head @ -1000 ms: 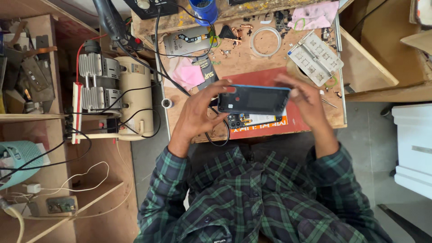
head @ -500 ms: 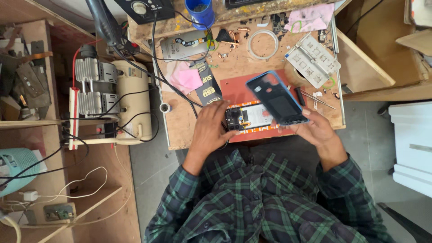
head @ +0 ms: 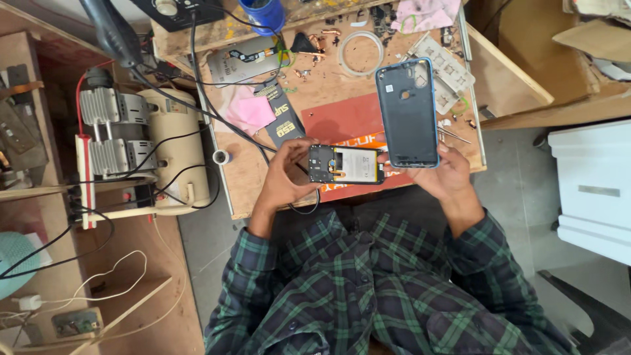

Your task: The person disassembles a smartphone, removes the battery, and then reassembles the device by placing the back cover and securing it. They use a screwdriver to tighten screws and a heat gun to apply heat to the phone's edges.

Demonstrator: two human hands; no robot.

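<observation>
Blue back cover [head: 407,113], lower edge hidden in right hand [head: 442,176].

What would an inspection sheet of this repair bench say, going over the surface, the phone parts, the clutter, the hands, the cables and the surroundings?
Surface: wooden bench, worn, with a red mat.
Job's things: opened phone, insides showing; dark blue back cover, separate from it.
Clutter: pink cloth, clear ring, blue cup, grey phone panel, small loose parts.
Hands: left hand holds the opened phone; right hand holds the back cover upright by its lower end.
Cables: black cables cross the bench; white wire lies on the lower shelf.
Surroundings: cream compressor on the left, white box on the right.
</observation>
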